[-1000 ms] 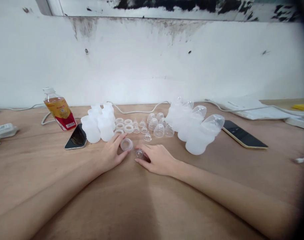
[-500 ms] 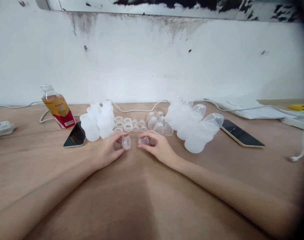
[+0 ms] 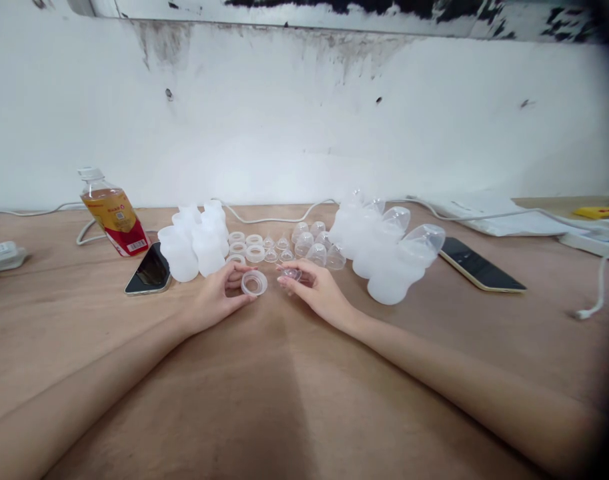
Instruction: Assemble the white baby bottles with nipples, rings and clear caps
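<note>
My left hand point(image 3: 225, 289) grips a translucent bottle collar ring point(image 3: 254, 283) by its rim, its round opening turned up toward me. A short gap to the right, my right hand point(image 3: 317, 287) pinches a clear bottle nipple point(image 3: 290, 274), partly covered by my fingers. Just behind the hands lie several more collar rings point(image 3: 255, 253) in rows. Beside them stand several clear nipples point(image 3: 270, 255), then several clear dome caps point(image 3: 317, 254). White baby bottles point(image 3: 184, 257) without caps are grouped at the left. At the right, more white bottles point(image 3: 389, 283) carry clear domed caps point(image 3: 424, 243).
A tilted-looking drink bottle point(image 3: 117, 217) and a phone point(image 3: 148, 272) are on the left. Another phone point(image 3: 479, 265) lies on the right, near white cables point(image 3: 591, 310) and a white plastic bag point(image 3: 477, 213). A wall closes off the table's back.
My left hand has turned the collar ring from edge-on to opening upward. The nipple in my right hand has tilted, and the hand has shifted slightly.
</note>
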Demonstrator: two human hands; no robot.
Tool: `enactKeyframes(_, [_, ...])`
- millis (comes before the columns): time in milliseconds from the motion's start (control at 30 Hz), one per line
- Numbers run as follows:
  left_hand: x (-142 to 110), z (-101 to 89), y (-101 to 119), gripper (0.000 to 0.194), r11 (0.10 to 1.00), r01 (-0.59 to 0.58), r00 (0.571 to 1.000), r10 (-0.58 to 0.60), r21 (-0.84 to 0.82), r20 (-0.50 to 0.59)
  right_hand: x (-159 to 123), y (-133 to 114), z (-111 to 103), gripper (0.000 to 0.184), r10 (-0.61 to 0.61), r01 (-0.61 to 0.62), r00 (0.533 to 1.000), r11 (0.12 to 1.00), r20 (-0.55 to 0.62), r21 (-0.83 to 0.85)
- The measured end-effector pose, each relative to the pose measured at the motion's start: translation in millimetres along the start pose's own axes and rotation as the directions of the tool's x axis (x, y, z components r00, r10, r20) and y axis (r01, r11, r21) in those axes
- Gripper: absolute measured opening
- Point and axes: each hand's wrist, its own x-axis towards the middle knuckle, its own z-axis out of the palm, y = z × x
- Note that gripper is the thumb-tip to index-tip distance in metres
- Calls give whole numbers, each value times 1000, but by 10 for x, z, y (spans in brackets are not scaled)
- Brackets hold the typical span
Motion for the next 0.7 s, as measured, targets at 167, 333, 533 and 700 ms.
enactKeyframes(167, [-6,4,47,31,1000,1,1000,-1,24,-2,-1,1,0,28,-5,5,1000,999,26,-36])
enactKeyframes(333, [-22,5,36,34,991,-46,999,45,122,14,-14,-37,2,29,-77,77,997,993,4,-90])
enactKeyframes(533, [-43,-5,14,38,871,-154,985,171,467,8,-17,-110,82,21,-245,249,968,939,49,-239])
enactKeyframes(700, [-59,6,85,30,739,-195,971,238,645,21,-59,-179,145,28,-274,296,955,913,115,-279])
